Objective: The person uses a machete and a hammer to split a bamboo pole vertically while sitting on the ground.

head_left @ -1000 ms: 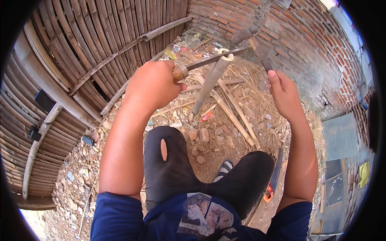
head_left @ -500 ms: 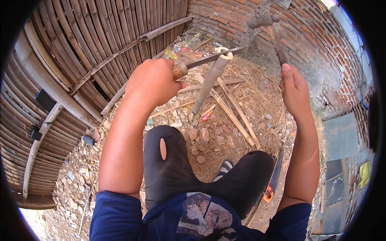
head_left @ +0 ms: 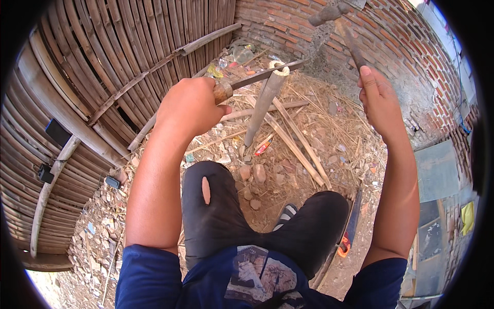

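Observation:
My left hand (head_left: 189,105) is closed round the wooden handle of a large knife (head_left: 252,80). The blade lies across the pale cut top of an upright bamboo pole (head_left: 263,105), its tip reaching past the pole on the right. My right hand (head_left: 378,98) grips the handle of a hammer (head_left: 352,49), raised up and to the right of the blade. The hammer's dark metal head is above the blade tip, apart from it. Straw and stones surround the foot of the pole.
Split bamboo strips (head_left: 296,144) lie on the littered ground right of the pole. A bamboo-slat wall (head_left: 128,46) rises at left, and a brick wall (head_left: 401,56) stands behind and right. A saw with an orange handle (head_left: 343,244) lies beside my right knee.
My right hand and the hammer have risen slightly. The knife still rests across the bamboo's top, and the whole view has shifted a little.

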`<state>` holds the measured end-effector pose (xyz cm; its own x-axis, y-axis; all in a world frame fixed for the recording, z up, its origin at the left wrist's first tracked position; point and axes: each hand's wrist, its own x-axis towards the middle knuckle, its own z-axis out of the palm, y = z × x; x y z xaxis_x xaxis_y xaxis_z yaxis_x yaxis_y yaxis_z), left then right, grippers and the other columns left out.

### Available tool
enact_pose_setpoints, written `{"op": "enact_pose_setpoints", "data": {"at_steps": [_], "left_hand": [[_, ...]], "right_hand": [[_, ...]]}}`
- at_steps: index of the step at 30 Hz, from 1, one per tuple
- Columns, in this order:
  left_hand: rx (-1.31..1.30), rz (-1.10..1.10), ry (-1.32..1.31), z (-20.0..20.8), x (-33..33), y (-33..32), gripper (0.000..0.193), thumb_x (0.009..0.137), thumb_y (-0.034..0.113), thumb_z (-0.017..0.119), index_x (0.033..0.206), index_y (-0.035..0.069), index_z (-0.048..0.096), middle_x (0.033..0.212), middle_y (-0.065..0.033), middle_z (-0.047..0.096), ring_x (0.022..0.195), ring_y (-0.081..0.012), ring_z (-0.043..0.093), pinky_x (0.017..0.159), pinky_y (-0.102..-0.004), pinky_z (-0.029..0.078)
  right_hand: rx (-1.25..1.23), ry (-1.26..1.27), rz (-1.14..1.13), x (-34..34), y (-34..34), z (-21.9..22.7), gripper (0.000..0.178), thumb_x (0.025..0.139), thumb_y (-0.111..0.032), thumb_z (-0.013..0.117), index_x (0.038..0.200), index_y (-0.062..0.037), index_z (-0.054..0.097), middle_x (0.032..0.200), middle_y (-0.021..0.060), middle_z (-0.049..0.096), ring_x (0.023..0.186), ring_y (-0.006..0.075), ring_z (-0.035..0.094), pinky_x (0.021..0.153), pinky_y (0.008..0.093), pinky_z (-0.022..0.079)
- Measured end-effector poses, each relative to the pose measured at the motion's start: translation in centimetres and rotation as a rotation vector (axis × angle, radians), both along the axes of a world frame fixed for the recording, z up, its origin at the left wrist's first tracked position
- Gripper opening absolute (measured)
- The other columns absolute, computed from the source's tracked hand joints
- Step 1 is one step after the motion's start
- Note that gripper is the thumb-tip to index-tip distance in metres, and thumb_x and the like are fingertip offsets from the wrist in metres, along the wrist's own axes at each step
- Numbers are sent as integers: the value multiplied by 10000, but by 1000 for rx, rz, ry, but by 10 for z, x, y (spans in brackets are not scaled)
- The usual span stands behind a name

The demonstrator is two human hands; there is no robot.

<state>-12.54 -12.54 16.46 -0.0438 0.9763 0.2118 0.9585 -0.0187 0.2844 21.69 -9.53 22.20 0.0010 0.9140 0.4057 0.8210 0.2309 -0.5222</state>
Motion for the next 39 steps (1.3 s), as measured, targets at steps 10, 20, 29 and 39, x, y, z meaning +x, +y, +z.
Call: {"op": "enact_pose_setpoints", "data": {"at_steps": [10,20,29,39], "left_hand": [[-38,-58,-68,-18,16,18,423,820,357,856,1030,15,723,952,-208,749,960,-396,720,854,-490,568],[54,-145,-182,-66,52,52,227,850,177,764,970,3,681,926,-253,734,927,-450,705,852,-519,559],[35,-107,-193,-61,70,47,179,845,114,707,991,10,692,945,-253,739,952,-437,718,863,-523,569],[24,-103,-170,-63,62,44,212,820,42,654,1025,11,697,978,-258,743,964,-425,729,873,-512,580]], "right_hand": [[21,-114,0,15,21,-73,503,1114,-534,433,1007,-62,570,691,-4,498,638,94,496,624,306,430],[296,478,127,-9,-61,-2,421,1139,-448,429,1016,-73,573,656,-54,431,508,25,369,451,203,301],[82,-199,22,-18,-47,-85,392,1093,-415,531,1038,-31,591,699,225,606,664,446,635,576,490,456],[430,72,-84,19,-46,-32,441,1112,-427,501,1012,-13,615,692,160,557,619,286,544,627,400,454]]}}
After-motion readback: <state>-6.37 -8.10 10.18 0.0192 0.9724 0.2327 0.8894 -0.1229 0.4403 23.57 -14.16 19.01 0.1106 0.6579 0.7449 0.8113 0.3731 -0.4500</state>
